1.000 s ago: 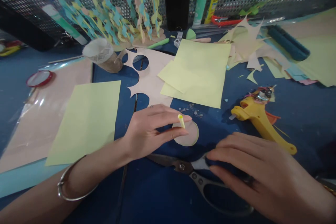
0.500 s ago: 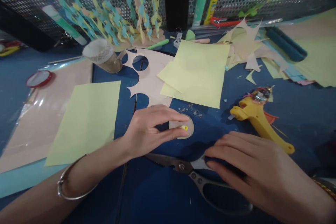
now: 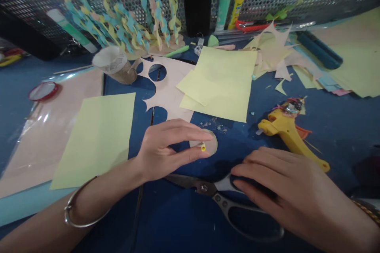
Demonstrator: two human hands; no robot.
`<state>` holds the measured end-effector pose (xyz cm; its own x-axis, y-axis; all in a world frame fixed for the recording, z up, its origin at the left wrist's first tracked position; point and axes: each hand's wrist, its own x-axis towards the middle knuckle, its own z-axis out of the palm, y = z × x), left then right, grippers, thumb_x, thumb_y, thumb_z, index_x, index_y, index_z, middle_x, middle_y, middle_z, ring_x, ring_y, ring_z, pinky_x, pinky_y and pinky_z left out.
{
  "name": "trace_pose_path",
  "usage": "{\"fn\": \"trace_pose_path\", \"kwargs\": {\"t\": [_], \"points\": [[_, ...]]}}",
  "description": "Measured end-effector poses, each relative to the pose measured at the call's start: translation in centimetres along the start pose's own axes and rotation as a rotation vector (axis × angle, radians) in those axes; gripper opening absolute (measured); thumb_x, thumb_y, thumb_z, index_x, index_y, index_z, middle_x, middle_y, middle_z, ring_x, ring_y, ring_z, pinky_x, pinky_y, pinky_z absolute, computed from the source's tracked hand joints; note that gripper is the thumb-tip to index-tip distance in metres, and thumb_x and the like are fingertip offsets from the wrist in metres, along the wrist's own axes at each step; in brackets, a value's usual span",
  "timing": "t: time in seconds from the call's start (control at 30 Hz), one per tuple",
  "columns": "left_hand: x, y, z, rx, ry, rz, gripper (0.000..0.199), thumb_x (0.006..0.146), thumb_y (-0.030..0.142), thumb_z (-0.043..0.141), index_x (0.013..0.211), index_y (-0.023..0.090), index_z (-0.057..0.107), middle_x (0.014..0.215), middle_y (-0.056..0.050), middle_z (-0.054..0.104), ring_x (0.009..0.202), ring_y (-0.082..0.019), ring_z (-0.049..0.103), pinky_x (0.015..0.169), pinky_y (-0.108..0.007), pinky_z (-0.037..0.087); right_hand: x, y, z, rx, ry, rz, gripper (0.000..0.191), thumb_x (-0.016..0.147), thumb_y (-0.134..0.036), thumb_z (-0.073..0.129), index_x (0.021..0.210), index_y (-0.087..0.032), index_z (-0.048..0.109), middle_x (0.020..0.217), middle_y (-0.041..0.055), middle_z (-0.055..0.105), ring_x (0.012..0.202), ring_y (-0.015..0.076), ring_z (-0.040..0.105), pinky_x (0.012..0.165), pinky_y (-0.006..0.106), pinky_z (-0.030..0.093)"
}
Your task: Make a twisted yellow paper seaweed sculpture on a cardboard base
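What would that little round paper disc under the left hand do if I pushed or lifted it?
The round paper disc would probably feel very light and a bit floppy, as it looks about as thin as the pale yellow sheet nearby. A push would likely slide it easily over the blue surface. The small yellow piece on it looks apt to tip off.

The small yellow tube [image 3: 203,147] no longer leans across the pale paper disc [image 3: 211,146]. It now stands almost end-on over the disc, with only its tip showing just above the thumb [image 3: 192,155] of the left hand [image 3: 166,151]. That hand has curved around the disc, its fingers reaching past the far edge, and the whole view sits slightly further left.
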<state>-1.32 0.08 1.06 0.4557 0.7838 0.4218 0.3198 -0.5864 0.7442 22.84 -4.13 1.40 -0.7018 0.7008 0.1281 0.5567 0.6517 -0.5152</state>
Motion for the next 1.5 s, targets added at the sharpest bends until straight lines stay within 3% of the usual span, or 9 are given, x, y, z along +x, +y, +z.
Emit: {"fn": "trace_pose_path", "kwargs": {"t": [0.2, 0.43, 0.6, 0.73, 1.0, 1.13, 1.3, 1.4, 1.5], "points": [[0.0, 0.5, 0.0, -0.010, 0.065, -0.020, 0.022, 0.072, 0.009, 0.071, 0.089, 0.023, 0.072, 0.082, -0.001, 0.075, 0.075, -0.015, 0.069, 0.065, -0.025, 0.058, 0.1, 0.0, 0.0, 0.007, 0.005, 0.016, 0.018, 0.091, -0.025, 0.048, 0.094, -0.022, 0.065, 0.083, 0.0036, 0.065, 0.074, 0.0165, 0.059, 0.066, 0.030, 0.044], [2.4, -0.4, -4.9, 0.075, 0.306, -0.515, 0.019, 0.079, 0.033, 0.065, 0.092, 0.022, 0.072, 0.073, -0.002, 0.074, 0.064, -0.016, 0.068, 0.058, -0.025, 0.056, 0.1, -0.2, 0.3, 0.053, 0.074, 0.038, 0.015, 0.091, -0.023, 0.048, 0.091, -0.023, 0.064, 0.081, 0.0025, 0.063, 0.071, 0.0156, 0.058, 0.065, 0.029, 0.043], [6.0, -3.5, -9.4, 0.229, -0.122, -0.750, 0.048, 0.073, 0.043, 0.065, 0.113, 0.018, 0.058, 0.074, -0.005, 0.073, 0.068, -0.018, 0.068, 0.060, -0.026, 0.053, 0.2, -0.3, 0.6, 0.092, 0.086, 0.049, 0.012, 0.090, -0.022, 0.050, 0.090, -0.024, 0.062, 0.078, 0.0001, 0.061, 0.070, 0.0146, 0.056, 0.063, 0.029, 0.041], [8.7, -6.0, -10.3, 0.479, -0.531, -0.864, 0.050, 0.070, 0.045, 0.064, 0.110, 0.016, 0.055, 0.080, -0.009, 0.073, 0.072, -0.021, 0.068, 0.054, -0.026, 0.048, 0.2, -0.3, 0.7, 0.111, 0.076, 0.057, 0.013, 0.090, -0.022, 0.049, 0.088, -0.024, 0.062, 0.078, -0.0005, 0.061, 0.069, 0.0145, 0.056, 0.062, 0.028, 0.040], [11.7, -4.3, -10.9, 0.653, -0.646, -0.779, 0.051, 0.059, 0.045, 0.071, 0.100, 0.015, 0.062, 0.067, -0.008, 0.071, 0.066, -0.026, 0.067, 0.059, -0.032, 0.046, 0.5, -0.2, 0.3, 0.094, 0.085, 0.087, 0.012, 0.089, -0.025, 0.051, 0.087, -0.023, 0.063, 0.078, -0.0001, 0.062, 0.071, 0.0152, 0.057, 0.064, 0.028, 0.040], [11.6, -0.5, -8.5, 0.709, -0.515, -0.549, 0.051, 0.079, 0.056, 0.048, 0.116, 0.021, 0.054, 0.101, -0.009, 0.070, 0.092, -0.026, 0.064, 0.076, -0.034, 0.045, 0.9, -0.5, 0.1, 0.083, 0.131, 0.083, 0.012, 0.088, -0.024, 0.052, 0.083, -0.022, 0.063, 0.077, -0.0005, 0.062, 0.071, 0.0140, 0.057, 0.064, 0.026, 0.040], [9.1, 0.6, 0.0, 0.741, -0.508, -0.130, 0.083, 0.074, 0.061, 0.055, 0.141, 0.018, 0.030, 0.144, -0.015, 0.039, 0.128, -0.031, 0.041, 0.100, -0.040, 0.036, 1.0, -0.7, 0.3, 0.053, 0.179, 0.077, 0.012, 0.087, -0.025, 0.053, 0.082, -0.022, 0.064, 0.079, -0.0016, 0.064, 0.074, 0.0127, 0.058, 0.068, 0.024, 0.041], [8.0, -0.1, 3.4, 0.816, -0.516, -0.050, 0.086, 0.076, 0.056, 0.056, 0.143, 0.012, 0.025, 0.148, -0.022, 0.029, 0.133, -0.038, 0.029, 0.102, -0.049, 0.032, 1.0, -0.5, 0.3, 0.023, 0.205, 0.086, 0.014, 0.087, -0.024, 0.052, 0.082, -0.022, 0.065, 0.079, -0.0011, 0.064, 0.076, 0.0129, 0.059, 0.071, 0.024, 0.042], [8.1, -0.3, 3.8, 0.817, -0.499, -0.017, 0.060, 0.082, 0.029, 0.052, 0.137, 0.009, 0.037, 0.134, -0.020, 0.050, 0.121, -0.032, 0.049, 0.096, -0.041, 0.040, 0.8, -0.3, 0.2, 0.000, 0.210, 0.080, 0.015, 0.087, -0.024, 0.051, 0.082, -0.021, 0.065, 0.079, -0.0003, 0.064, 0.075, 0.0134, 0.059, 0.070, 0.024, 0.042]]}}
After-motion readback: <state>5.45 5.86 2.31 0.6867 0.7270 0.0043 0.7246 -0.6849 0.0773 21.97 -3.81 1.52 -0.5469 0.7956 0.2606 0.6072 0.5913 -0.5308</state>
